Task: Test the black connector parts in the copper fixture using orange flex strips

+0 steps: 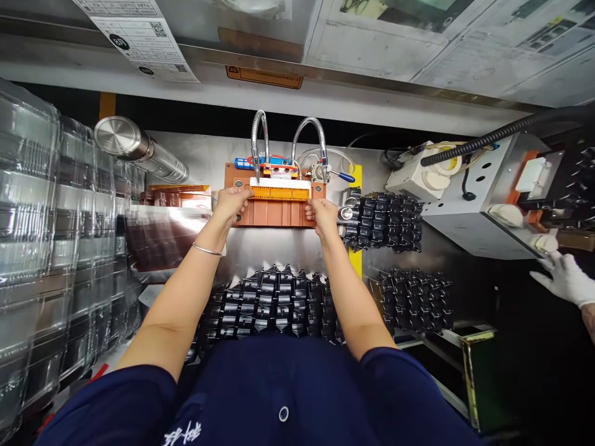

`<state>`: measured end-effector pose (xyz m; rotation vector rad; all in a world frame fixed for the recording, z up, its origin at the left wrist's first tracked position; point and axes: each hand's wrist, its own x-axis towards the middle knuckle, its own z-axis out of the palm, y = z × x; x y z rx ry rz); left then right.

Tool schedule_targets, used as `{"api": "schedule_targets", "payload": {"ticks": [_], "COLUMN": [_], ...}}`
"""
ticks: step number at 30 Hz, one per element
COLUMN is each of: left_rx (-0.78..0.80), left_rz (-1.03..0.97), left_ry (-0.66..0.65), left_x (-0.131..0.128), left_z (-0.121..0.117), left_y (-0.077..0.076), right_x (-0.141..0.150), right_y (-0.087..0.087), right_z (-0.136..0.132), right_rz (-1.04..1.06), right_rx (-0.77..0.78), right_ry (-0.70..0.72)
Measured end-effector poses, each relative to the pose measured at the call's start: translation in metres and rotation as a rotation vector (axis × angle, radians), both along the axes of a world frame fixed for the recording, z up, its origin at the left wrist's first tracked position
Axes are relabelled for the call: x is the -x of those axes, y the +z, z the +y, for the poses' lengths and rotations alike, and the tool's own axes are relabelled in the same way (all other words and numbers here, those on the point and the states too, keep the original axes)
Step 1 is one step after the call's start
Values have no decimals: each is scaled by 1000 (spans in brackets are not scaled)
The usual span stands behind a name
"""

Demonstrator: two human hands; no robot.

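A long orange strip (280, 194) with small holes along it lies level at the white block of a brown fixture (274, 215). At its left end, my left hand (232, 204) is closed, thumb and fingers pinching the strip. My right hand (322, 214) is closed at the opposite end, its curled fingers against the strip's corner. Two bendy metal hoses (308, 129) arch over the fixture from behind. Beside the hoses sits a clamp with a blue handle (346, 177).
Black moulded parts (274, 300) stand in rows in front, with more (388, 220) at the right. Clear plastic trays (32, 248) are stacked at left near a steel flask (139, 148). Another person's white-gloved hand (564, 279) is by a machine (478, 204) on the right.
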<state>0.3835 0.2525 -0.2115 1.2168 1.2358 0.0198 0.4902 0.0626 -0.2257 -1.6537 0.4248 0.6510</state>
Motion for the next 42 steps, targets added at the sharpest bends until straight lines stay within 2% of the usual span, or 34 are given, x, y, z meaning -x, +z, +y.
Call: {"api": "schedule_targets", "payload": {"ticks": [13,17,20,23,25,26,28,31,34,37,40,42], "left_rx": [-95,30,112,65,16,-3,-22,-28,-64,-259,-691,-955], "left_rz": [4,28,-14,-79,-83,-77,-68,-67,-92,-133,-215,-316], "left_ry": [-38,-103,-145,-152,-139,-126,-91,-37,-29,-74,-200,-365], "left_x": [0,0,6,24,42,51,68,86,98,108,113,111], "left_z": [1,14,22,19,10,5,-7,-21,-30,-37,-52,-65], "left_y": [-3,-3,-3,-2,1,2,5,10,19,29,35,35], "right_x": [-2,-4,5,38,78,101,150,204,214,186,143,117], "right_y": [1,-3,-1,8,12,12,6,-8,-10,7,28,34], "right_z": [0,-9,-50,-129,-188,-214,-252,-279,-286,-271,-218,-164], "right_rz": [26,83,-17,-263,-393,-384,-270,-106,-106,-393,-771,-994], "right_rx": [38,66,56,164,357,439,490,336,306,459,565,512], "right_ry": [24,121,196,232,189,173,178,215,164,188,444,674]}}
